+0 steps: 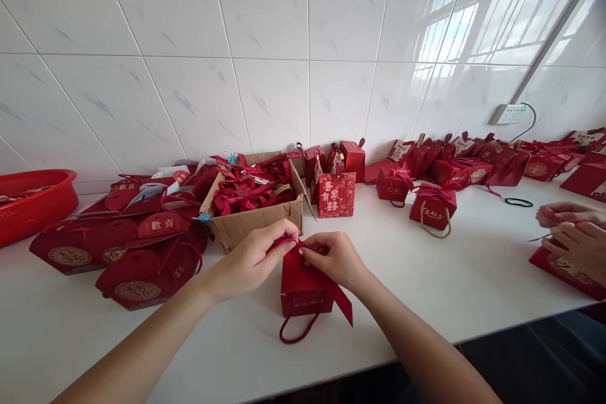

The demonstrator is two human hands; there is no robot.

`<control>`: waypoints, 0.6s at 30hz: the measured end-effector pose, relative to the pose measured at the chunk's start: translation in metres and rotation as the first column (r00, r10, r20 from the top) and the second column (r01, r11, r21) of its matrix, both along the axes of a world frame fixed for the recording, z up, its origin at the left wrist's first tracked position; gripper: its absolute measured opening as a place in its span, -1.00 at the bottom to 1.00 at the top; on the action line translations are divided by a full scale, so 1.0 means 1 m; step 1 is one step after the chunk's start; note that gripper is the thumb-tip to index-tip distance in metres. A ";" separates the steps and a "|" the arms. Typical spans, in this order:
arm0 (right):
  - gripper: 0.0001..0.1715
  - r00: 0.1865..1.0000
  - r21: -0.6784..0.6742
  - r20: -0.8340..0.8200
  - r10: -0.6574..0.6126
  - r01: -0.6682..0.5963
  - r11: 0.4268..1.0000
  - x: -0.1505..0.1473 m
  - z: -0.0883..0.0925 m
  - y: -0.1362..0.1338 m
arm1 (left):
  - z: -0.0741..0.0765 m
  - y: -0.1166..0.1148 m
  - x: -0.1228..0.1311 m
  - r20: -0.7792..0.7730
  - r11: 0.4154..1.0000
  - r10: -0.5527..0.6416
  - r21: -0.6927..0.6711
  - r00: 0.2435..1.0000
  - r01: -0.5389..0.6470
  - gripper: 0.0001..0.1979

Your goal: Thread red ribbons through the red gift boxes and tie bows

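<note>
In front of me on the white table stands a small red gift box [307, 300] with a red cord handle [299, 336] hanging from its near side. Above its top, my left hand [258, 259] pinches a red ribbon. My right hand [337, 257] is closed on the same ribbon [341, 304], one tail of which hangs down over the box's right side. Both hands are almost touching at the ribbon, and the exact shape of the ribbon between the fingertips is hard to make out.
A cardboard box [255, 221] full of red ribbons stands just behind. Red boxes [142, 278] crowd the left, by a red basin [42, 208]. More red boxes [433, 208] line the wall at right. At the right edge, another person's hands [575, 233] hold a red box.
</note>
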State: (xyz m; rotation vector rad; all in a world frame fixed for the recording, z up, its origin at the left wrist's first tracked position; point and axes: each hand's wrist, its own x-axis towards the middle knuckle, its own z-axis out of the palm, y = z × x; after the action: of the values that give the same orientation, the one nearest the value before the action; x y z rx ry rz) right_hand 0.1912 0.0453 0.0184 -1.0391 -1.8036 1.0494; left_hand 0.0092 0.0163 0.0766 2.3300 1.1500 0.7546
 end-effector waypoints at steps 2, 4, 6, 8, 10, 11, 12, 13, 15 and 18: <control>-0.78 1.000 0.019 -0.013 0.002 -0.002 1.000 0.000 -0.001 0.000 | -0.002 0.003 0.008 0.014 0.998 -0.020 0.058 1.000 0.020 -0.85; -0.78 0.999 0.024 -0.031 0.012 -0.011 1.000 0.001 -0.002 0.000 | -0.005 0.005 0.012 0.031 0.993 0.003 0.114 1.000 -0.006 -0.85; -0.78 0.999 0.023 -0.050 0.018 -0.017 1.000 0.001 -0.004 0.001 | -0.009 0.007 0.015 0.052 0.987 0.054 0.146 0.997 -0.061 -0.86; -0.79 0.998 0.024 -0.063 0.014 -0.012 1.000 0.001 -0.004 0.001 | -0.012 0.008 0.015 0.074 0.981 0.107 0.153 0.992 -0.117 -0.87; -0.80 0.998 0.022 -0.067 0.013 -0.011 1.000 0.001 -0.004 0.001 | -0.013 0.009 0.015 0.088 0.980 0.119 0.150 0.989 -0.131 -0.87; -0.81 0.998 0.021 -0.066 0.019 -0.017 1.000 0.001 -0.003 0.001 | -0.013 0.010 0.015 0.092 0.982 0.106 0.145 0.990 -0.119 -0.87; -0.81 0.998 0.022 -0.062 0.032 -0.030 0.999 0.001 -0.003 0.001 | -0.011 0.011 0.015 0.094 0.987 0.085 0.131 0.992 -0.097 -0.87; -0.80 0.997 0.025 -0.059 0.052 -0.051 0.998 0.002 -0.002 0.000 | -0.009 0.013 0.016 0.098 0.992 0.062 0.108 0.993 -0.072 -0.86; -0.78 0.992 0.037 -0.056 0.109 -0.107 0.994 0.004 -0.001 -0.001 | -0.003 0.016 0.018 0.107 0.999 0.031 0.033 0.994 -0.034 -0.85; -0.76 0.980 0.047 -0.066 0.185 -0.182 0.982 0.008 0.001 -0.002 | 0.002 0.020 0.021 0.132 0.997 0.022 -0.076 0.991 -0.012 -0.82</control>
State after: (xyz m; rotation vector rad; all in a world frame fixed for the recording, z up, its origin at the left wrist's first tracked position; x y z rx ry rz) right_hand 0.1989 0.0437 0.0193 -0.8126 -1.8832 1.1393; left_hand 0.0300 0.0360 0.0790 2.1763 1.1211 0.8442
